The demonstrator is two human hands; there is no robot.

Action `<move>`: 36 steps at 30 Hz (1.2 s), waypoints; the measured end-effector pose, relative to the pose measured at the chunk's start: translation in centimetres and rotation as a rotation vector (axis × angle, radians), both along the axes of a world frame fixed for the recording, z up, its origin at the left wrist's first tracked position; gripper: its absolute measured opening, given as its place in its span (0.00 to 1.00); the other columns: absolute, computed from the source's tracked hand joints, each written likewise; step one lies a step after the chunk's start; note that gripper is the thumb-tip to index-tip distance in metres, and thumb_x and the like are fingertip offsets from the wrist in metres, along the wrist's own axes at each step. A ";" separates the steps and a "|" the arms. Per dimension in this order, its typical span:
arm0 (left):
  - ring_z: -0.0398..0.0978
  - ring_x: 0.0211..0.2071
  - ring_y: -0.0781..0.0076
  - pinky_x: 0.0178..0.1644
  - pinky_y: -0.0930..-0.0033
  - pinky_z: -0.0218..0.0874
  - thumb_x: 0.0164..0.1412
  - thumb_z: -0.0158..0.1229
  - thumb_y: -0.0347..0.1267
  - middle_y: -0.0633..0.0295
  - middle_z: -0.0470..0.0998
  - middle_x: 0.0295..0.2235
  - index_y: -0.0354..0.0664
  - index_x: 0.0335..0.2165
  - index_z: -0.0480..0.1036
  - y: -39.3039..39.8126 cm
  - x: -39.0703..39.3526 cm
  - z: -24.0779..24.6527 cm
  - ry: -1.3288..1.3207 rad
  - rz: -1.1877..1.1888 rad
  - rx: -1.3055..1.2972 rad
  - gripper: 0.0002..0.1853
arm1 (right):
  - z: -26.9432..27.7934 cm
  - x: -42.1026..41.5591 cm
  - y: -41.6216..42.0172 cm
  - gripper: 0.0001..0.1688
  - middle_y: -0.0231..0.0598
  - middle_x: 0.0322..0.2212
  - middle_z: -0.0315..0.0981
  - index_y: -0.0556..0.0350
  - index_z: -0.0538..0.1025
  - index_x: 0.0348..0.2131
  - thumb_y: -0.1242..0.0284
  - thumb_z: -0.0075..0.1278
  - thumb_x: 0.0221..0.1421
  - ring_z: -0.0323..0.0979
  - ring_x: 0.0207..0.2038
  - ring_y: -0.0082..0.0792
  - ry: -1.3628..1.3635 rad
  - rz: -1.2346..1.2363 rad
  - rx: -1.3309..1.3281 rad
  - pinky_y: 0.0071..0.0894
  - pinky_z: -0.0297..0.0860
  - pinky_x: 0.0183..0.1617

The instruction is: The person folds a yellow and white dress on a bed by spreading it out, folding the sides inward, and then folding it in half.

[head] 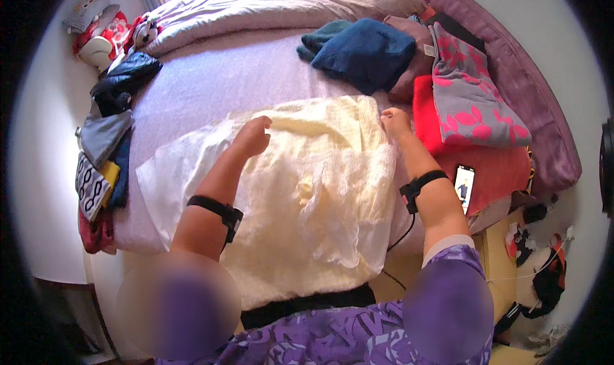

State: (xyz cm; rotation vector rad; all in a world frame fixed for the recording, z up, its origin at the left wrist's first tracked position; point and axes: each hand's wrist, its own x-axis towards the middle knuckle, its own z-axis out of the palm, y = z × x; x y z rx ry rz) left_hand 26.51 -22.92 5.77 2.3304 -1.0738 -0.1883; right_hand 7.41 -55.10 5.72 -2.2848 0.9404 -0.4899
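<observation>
A pale yellow and white garment (pixel 283 207) of thin, lace-trimmed cloth lies spread over the near part of the bed and hangs down over its front edge. My left hand (pixel 254 137) is curled over its upper left part, with a ridge of cloth running rightward from the fingertips. At the upper right corner, my right hand (pixel 397 121) pinches the garment's edge between thumb and fingers. The fingertips of both hands are partly hidden. A ruffled white trim (pixel 316 207) crosses the garment's right half.
A lilac sheet (pixel 216 72) covers the bed. Folded blue cloth (pixel 367 53), a grey and pink patterned cloth (pixel 472 91) and a lit phone (pixel 463 185) are on the right. Several folded clothes (pixel 105 135) line the left edge. A black cable (pixel 405 235) hangs by my right arm.
</observation>
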 end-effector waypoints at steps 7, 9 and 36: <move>0.64 0.45 0.54 0.48 0.61 0.55 0.51 0.45 0.29 0.47 0.67 0.42 0.35 0.41 0.64 -6.6 3.2 -1.9 0.122 0.139 0.051 0.17 | -3.8 4.3 -5.4 0.26 0.51 0.36 0.69 0.46 0.65 0.47 0.75 0.44 0.45 0.68 0.39 0.45 0.029 0.242 -0.079 0.34 0.63 0.43; 0.64 0.45 0.53 0.48 0.60 0.55 0.52 0.44 0.32 0.46 0.67 0.42 0.34 0.42 0.64 -6.1 5.0 -3.2 0.089 0.155 0.187 0.18 | -3.6 5.4 -5.3 0.27 0.51 0.38 0.68 0.44 0.61 0.49 0.73 0.43 0.47 0.67 0.40 0.47 0.121 0.268 -0.143 0.36 0.63 0.43; 0.69 0.36 0.52 0.40 0.60 0.60 0.46 0.51 0.30 0.48 0.71 0.31 0.39 0.29 0.70 -6.8 5.4 -2.4 0.099 0.443 -0.089 0.09 | 0.9 3.8 -6.0 0.14 0.57 0.38 0.62 0.57 0.63 0.37 0.75 0.39 0.47 0.64 0.40 0.55 0.018 -0.093 -0.421 0.46 0.62 0.43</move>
